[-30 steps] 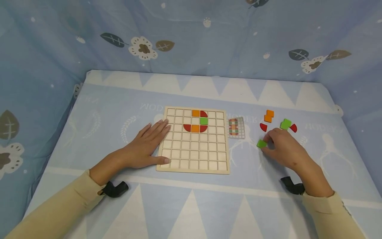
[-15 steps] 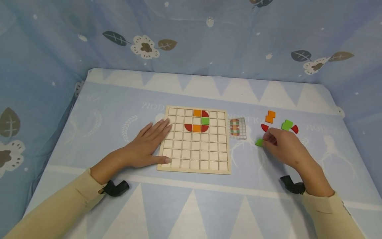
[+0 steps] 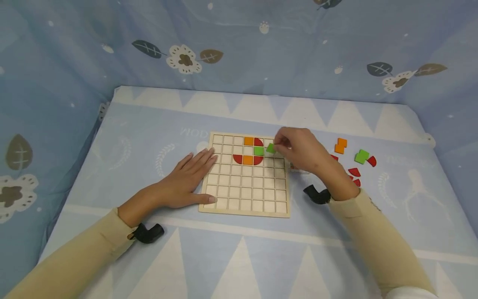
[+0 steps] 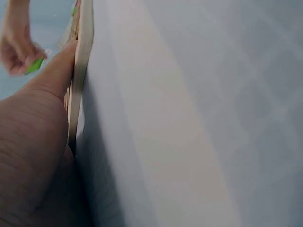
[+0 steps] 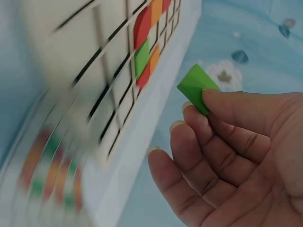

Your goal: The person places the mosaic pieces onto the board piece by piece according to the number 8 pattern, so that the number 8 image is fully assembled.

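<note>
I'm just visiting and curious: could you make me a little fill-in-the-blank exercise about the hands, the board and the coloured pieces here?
1. The right hand pinches a square tile coloured ____.
2. In the head view, the left hand rests over the ____ edge of the board.
3. On the board, the tile between the two lower red pieces is ____.
4. Off the board, the loose orange tiles in sight number ____.

Missing words: green; left; orange; two.
</note>
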The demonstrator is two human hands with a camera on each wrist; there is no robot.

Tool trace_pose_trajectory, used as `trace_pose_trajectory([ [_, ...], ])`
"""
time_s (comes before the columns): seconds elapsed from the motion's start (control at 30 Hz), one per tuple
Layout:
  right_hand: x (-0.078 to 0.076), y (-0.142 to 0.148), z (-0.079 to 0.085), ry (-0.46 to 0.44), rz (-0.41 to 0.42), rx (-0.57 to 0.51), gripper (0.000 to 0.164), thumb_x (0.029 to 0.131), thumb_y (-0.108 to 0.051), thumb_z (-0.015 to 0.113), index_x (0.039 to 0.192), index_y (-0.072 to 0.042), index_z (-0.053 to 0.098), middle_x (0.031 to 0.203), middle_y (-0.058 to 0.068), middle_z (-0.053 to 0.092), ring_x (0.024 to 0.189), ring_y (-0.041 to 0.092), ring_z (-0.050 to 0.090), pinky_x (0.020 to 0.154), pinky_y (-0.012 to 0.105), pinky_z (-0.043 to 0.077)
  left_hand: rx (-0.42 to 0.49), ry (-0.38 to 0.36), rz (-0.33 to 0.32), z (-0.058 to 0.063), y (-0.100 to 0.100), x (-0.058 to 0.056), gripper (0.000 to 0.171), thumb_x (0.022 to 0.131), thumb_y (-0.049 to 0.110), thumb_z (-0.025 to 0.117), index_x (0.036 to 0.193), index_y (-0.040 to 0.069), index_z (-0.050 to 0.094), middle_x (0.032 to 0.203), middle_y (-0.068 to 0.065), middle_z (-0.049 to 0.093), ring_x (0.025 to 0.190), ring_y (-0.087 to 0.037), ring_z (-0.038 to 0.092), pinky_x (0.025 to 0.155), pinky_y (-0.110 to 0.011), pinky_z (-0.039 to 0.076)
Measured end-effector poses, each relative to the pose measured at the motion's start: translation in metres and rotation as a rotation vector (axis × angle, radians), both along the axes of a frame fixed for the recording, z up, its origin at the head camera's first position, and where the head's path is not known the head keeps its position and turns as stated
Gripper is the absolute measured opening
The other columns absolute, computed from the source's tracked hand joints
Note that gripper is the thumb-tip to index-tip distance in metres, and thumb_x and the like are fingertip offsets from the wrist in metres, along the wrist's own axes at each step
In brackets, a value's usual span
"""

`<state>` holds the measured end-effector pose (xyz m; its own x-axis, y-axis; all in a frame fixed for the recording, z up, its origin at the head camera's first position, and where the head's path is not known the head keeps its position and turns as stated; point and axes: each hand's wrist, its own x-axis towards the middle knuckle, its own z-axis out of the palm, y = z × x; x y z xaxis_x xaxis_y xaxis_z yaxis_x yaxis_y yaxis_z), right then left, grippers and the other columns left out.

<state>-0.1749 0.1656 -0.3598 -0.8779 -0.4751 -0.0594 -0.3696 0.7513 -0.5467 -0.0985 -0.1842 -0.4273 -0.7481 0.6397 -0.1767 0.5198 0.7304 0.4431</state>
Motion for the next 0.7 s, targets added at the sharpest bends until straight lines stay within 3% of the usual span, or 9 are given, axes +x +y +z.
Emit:
trace_pose_trajectory([
  [0.23, -0.024, -0.048, -0.010, -0.031, 0.095, -0.016, 0.005, 0.102, -0.011, 0.069, 0.101, -0.006, 0.069, 0.094, 0.006, 0.071, 0.084, 0.022, 0.062, 0.079, 0.039, 0.053, -0.023, -0.023, 0.002, 0.002, 0.001, -0.001, 0.113, 0.095, 0.068, 0.063, 0.169, 0.007, 0.002, 0.175, -0.010, -0.008, 0.160, -0.027, -0.011, 0.125, -0.055, -0.006],
  [0.53, -0.033, -0.081, -0.021, -0.075, 0.171, 0.055, 0.013, 0.106, -0.014, 0.060, 0.100, -0.007, 0.069, 0.086, 0.005, 0.066, 0.069, 0.021, 0.060, 0.071, 0.038, 0.051, -0.039, -0.022, 0.007, 0.001, 0.001, -0.002, 0.114, 0.094, 0.069, 0.062, 0.169, 0.008, 0.001, 0.175, -0.008, -0.009, 0.160, -0.026, -0.012, 0.126, -0.053, -0.007],
  [0.7, -0.036, -0.087, -0.027, -0.072, 0.184, 0.112, 0.013, 0.107, -0.015, 0.060, 0.100, -0.009, 0.069, 0.087, 0.004, 0.067, 0.071, 0.020, 0.061, 0.071, 0.037, 0.052, -0.066, -0.032, 0.016, -0.002, 0.001, -0.002, 0.115, 0.094, 0.072, 0.060, 0.169, 0.012, -0.002, 0.175, -0.004, -0.012, 0.159, -0.021, -0.015, 0.126, -0.051, -0.008],
])
